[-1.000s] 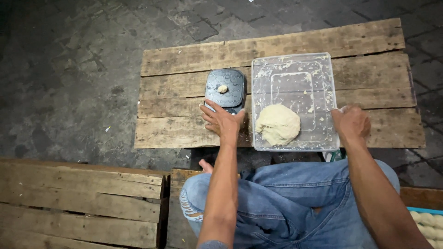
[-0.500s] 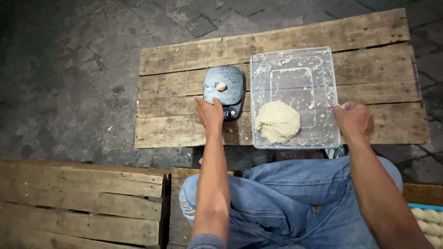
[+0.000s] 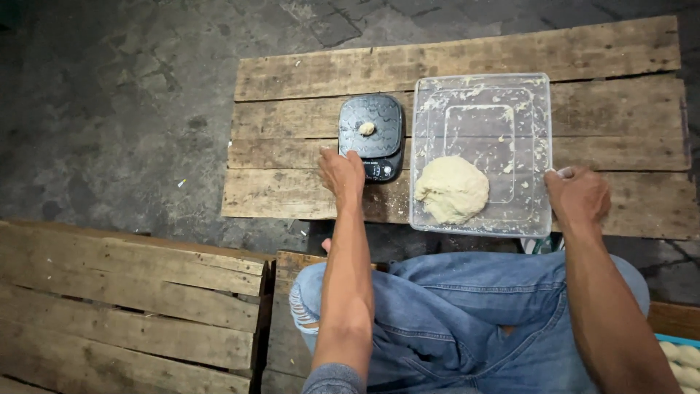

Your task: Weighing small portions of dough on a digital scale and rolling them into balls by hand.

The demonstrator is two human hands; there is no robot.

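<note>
A clear plastic tray (image 3: 536, 109) smeared with dough lies on a low table of wooden planks (image 3: 292, 124). A pale lump of dough (image 3: 450, 188) rests in the tray's near left corner. Left of the tray stands a dark kitchen scale (image 3: 370, 135) with a small dough piece (image 3: 366, 128) on its platform. My left hand (image 3: 341, 174) lies fingers down on the planks, touching the scale's near left corner. My right hand (image 3: 578, 195) grips the tray's near right edge, with something small and pale showing at the fingers.
A wooden pallet (image 3: 124, 292) lies on the stone floor at the lower left. My knees in blue jeans (image 3: 452, 321) sit below the table's near edge. Several dough balls (image 3: 682, 357) show in a container at the bottom right corner.
My left hand drew back from the scale's front to its near left corner and settled on the planks. My right hand stayed at the tray's edge. The view shifted slightly.
</note>
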